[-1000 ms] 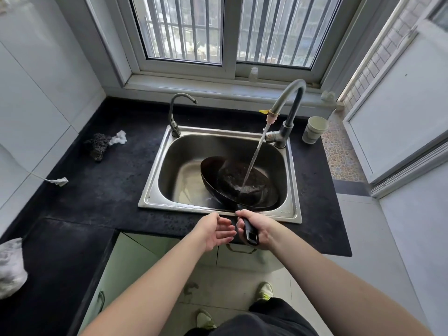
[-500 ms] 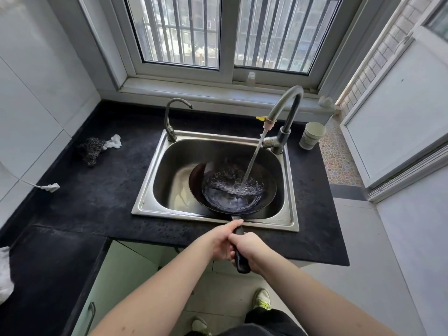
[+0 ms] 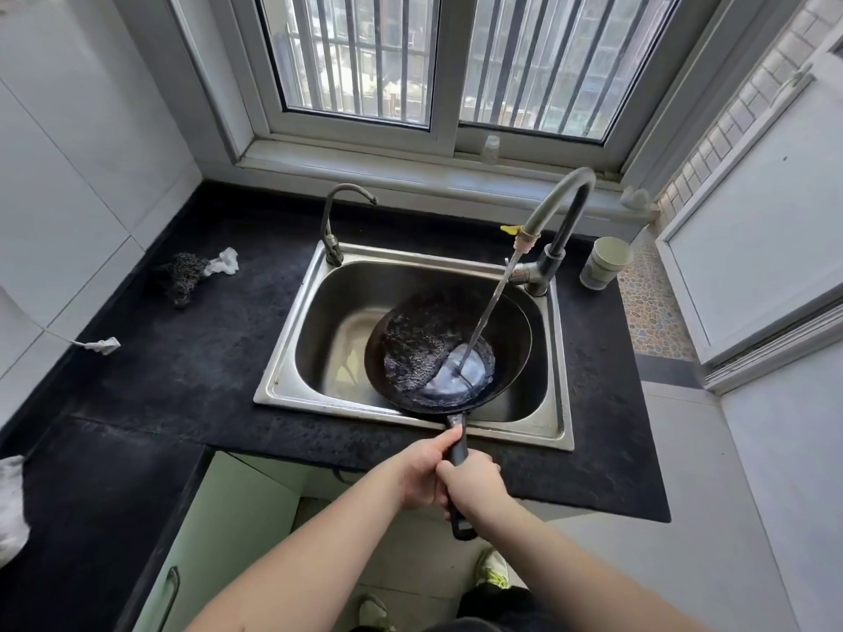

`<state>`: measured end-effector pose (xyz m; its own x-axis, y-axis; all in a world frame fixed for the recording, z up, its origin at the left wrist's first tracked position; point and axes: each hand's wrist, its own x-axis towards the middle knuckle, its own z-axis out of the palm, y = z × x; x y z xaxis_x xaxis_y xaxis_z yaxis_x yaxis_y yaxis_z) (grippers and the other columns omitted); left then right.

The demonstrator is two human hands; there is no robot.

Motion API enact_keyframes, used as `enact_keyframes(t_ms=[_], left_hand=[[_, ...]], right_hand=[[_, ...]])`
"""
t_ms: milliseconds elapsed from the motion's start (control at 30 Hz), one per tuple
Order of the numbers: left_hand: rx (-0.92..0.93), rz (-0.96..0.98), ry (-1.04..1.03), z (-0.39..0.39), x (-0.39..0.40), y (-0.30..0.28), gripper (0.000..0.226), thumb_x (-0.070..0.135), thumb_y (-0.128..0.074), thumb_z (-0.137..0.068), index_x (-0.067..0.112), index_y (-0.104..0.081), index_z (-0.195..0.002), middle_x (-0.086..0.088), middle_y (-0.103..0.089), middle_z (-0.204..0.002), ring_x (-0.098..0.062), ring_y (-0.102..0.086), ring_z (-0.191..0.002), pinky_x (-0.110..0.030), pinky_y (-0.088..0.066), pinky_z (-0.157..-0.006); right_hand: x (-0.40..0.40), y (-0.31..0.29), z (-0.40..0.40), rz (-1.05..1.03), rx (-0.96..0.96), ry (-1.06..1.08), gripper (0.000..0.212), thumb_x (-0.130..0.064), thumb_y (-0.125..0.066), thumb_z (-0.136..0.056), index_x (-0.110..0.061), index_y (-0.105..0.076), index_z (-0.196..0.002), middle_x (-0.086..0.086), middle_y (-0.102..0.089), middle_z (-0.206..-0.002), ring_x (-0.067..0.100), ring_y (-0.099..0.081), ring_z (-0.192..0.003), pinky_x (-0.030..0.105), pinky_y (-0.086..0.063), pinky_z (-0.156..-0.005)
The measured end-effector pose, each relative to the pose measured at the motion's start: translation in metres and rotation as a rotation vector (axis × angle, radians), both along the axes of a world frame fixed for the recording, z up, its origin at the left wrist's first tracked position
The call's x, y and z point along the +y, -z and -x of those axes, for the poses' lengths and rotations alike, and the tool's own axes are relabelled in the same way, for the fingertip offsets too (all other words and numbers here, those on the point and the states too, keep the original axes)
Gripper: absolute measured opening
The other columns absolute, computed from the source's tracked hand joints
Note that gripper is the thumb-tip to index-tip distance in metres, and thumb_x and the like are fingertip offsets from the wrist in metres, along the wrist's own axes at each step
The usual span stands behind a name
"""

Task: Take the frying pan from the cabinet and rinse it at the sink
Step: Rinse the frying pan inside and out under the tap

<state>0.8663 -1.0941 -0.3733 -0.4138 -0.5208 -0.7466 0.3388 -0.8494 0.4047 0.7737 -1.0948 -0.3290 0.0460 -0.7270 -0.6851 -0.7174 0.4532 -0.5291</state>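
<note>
The pan [image 3: 447, 353] is sitting inside the sink [image 3: 292, 358], toward its right half, with its handle [image 3: 457, 449] reaching back over the sink's front rim and out past the counter [image 3: 191, 358] edge. Water [image 3: 490, 307] is running in a thin slanted stream from the tall tap [image 3: 554, 216] at the sink's back right corner and is striking the pan's floor right of centre, where it is spreading into a pale patch; the rest of the pan's inside is lying wet and dark.

Both hands are gripping the handle. The left hand [image 3: 422, 472] is wrapping it nearer the pan, thumb lying along the top, fingers curled under. The right hand [image 3: 472, 483] is closing round it just behind, touching the left, and the handle's looped end is sticking out below the right wrist.

A smaller tap [image 3: 335, 221] is standing at the sink's back left corner. A pale cup [image 3: 604, 269] is standing on the counter just right of the tall tap. On the counter left of the sink, a dark scourer [image 3: 182, 275] is lying with a white scrap [image 3: 223, 262] touching it. Nearer the left wall, a white cord end [image 3: 102, 345] is resting on the counter. A barred window [image 3: 433, 57] is rising behind the sink.
</note>
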Motion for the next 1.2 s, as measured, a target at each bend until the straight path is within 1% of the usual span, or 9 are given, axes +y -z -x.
enact_keyframes(t_ms=[100,233,333,400,500,600,800,1000,1200], left_hand=[[0.012,-0.012,0.014,0.007,-0.001,0.004,0.063,0.067,-0.028,-0.092,0.021,-0.070,-0.102,0.001,-0.067,-0.121,-0.018,-0.052,-0.079,-0.026,-0.033,-0.054],[0.005,-0.052,-0.069,0.020,-0.004,-0.002,0.054,0.057,-0.026,-0.099,0.018,-0.063,-0.096,0.001,-0.072,-0.107,-0.016,-0.063,-0.077,-0.019,-0.041,-0.049],[0.012,-0.055,-0.156,0.029,-0.002,-0.004,0.043,0.044,-0.036,-0.102,0.014,-0.063,-0.087,-0.002,-0.074,-0.099,-0.015,-0.069,-0.080,-0.022,-0.051,-0.065],[-0.027,-0.011,-0.146,0.033,0.001,-0.003,0.037,0.032,-0.044,-0.101,0.013,-0.071,-0.085,-0.002,-0.074,-0.088,-0.011,-0.068,-0.068,-0.020,-0.050,-0.058],[-0.070,0.025,-0.138,0.037,0.007,-0.006,0.029,0.023,-0.048,-0.100,0.001,-0.066,-0.106,0.001,-0.073,-0.075,-0.008,-0.067,-0.059,-0.016,-0.047,-0.050],[-0.098,0.049,-0.172,0.038,0.011,-0.003,0.028,0.020,-0.051,-0.099,-0.001,-0.066,-0.108,-0.002,-0.074,-0.078,-0.009,-0.068,-0.064,-0.017,-0.050,-0.054],[-0.141,0.099,-0.268,0.029,0.017,-0.005,0.021,0.012,-0.053,-0.097,0.006,-0.072,-0.089,-0.008,-0.074,-0.092,-0.014,-0.070,-0.075,-0.022,-0.054,-0.065],[-0.204,0.096,-0.307,0.014,0.021,-0.015,0.020,0.016,-0.055,-0.096,0.005,-0.071,-0.102,-0.011,-0.072,-0.107,-0.017,-0.067,-0.084,-0.022,-0.051,-0.065],[-0.236,0.130,-0.276,-0.002,0.026,-0.028,0.034,0.021,-0.056,-0.095,-0.005,-0.066,-0.114,-0.017,-0.067,-0.089,-0.024,-0.060,-0.052,-0.025,-0.047,-0.041]], right_hand=[[0.001,0.005,0.011,0.073,0.027,-0.060,0.012,-0.020,-0.053,-0.082,-0.015,-0.055,-0.093,0.011,-0.070,-0.075,0.025,-0.068,-0.060,0.032,-0.059,-0.055],[0.002,0.011,0.025,0.097,-0.023,-0.035,0.016,-0.020,-0.056,-0.082,-0.016,-0.054,-0.097,0.005,-0.065,-0.068,0.017,-0.062,-0.047,0.029,-0.053,-0.044],[0.008,0.015,0.030,0.125,-0.080,-0.003,0.002,-0.019,-0.054,-0.085,-0.018,-0.055,-0.085,0.007,-0.065,-0.063,0.017,-0.057,-0.041,0.035,-0.053,-0.042],[0.011,0.017,0.032,0.156,-0.104,-0.008,0.007,-0.021,-0.051,-0.089,-0.023,-0.058,-0.089,0.007,-0.065,-0.063,0.015,-0.056,-0.038,0.031,-0.050,-0.036],[0.014,0.018,0.037,0.192,-0.152,-0.007,0.011,-0.022,-0.052,-0.090,-0.031,-0.058,-0.088,0.005,-0.064,-0.059,0.014,-0.054,-0.036,0.027,-0.047,-0.034],[0.016,0.019,0.041,0.202,-0.193,-0.032,0.009,-0.024,-0.054,-0.090,-0.028,-0.059,-0.084,0.004,-0.063,-0.056,0.016,-0.055,-0.036,0.028,-0.046,-0.034],[0.014,0.021,0.039,0.198,-0.289,-0.075,0.009,-0.018,-0.055,-0.088,-0.022,-0.060,-0.081,0.001,-0.057,-0.048,0.017,-0.052,-0.034,0.028,-0.043,-0.034],[0.011,0.018,0.031,0.129,-0.403,-0.115,0.011,-0.010,-0.054,-0.089,-0.002,-0.058,-0.082,-0.003,-0.052,-0.040,0.013,-0.046,-0.030,0.022,-0.037,-0.034],[0.010,0.009,0.022,0.036,-0.520,-0.083,0.015,-0.012,-0.053,-0.091,-0.006,-0.055,-0.077,0.007,-0.049,-0.046,0.019,-0.045,-0.033,0.025,-0.039,-0.035]])
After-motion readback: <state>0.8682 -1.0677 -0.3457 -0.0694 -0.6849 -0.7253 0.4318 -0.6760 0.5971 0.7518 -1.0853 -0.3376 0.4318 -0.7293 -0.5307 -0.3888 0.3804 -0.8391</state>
